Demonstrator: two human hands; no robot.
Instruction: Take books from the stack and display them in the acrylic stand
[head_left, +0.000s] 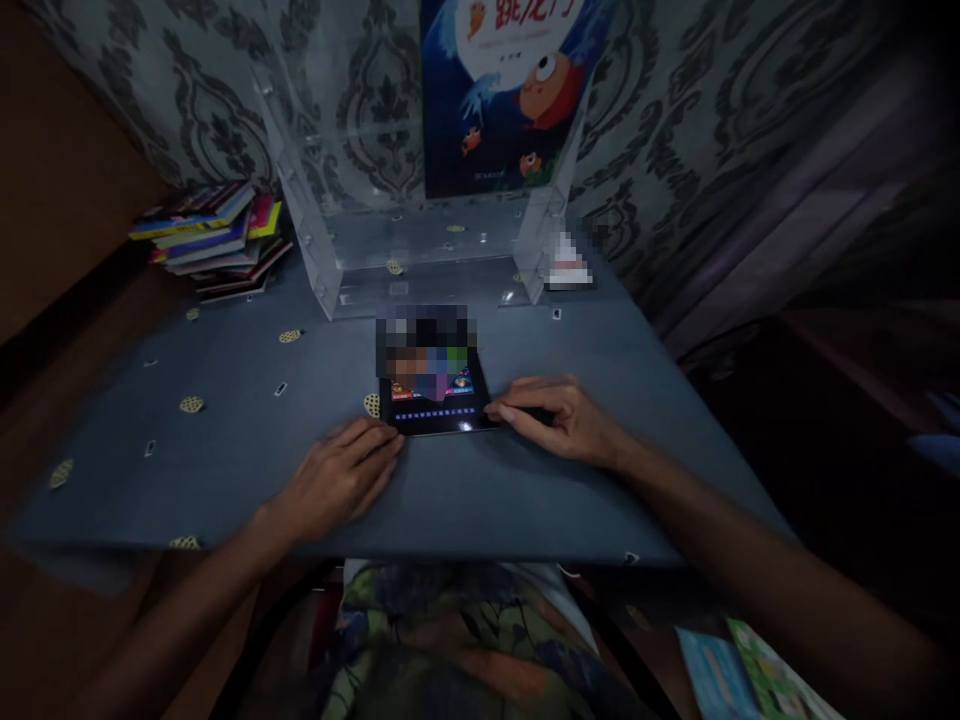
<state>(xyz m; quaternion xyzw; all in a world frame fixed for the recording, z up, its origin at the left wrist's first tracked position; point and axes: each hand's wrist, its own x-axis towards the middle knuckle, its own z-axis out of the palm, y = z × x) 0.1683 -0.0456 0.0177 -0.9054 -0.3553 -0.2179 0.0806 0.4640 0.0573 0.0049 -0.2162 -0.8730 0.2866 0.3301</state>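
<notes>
Both hands lie flat on the desk [225, 400]: the left hand [341, 480] and right hand [559, 418], fingers loosely extended, touch the dark book's [435, 395] near corners. Beyond stands a clear acrylic stand [330, 240] holding a blue picture book [502, 90].

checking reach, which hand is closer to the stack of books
Left. The left hand lies nearer the stack of books at the table's far left; the right hand lies farther right.

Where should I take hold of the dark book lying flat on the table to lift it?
Grip the dark book by its near corners, from the side edges. It lies flat on the table, so only the edges give purchase. The left hand already touches the near left corner, the right hand the near right.
</notes>
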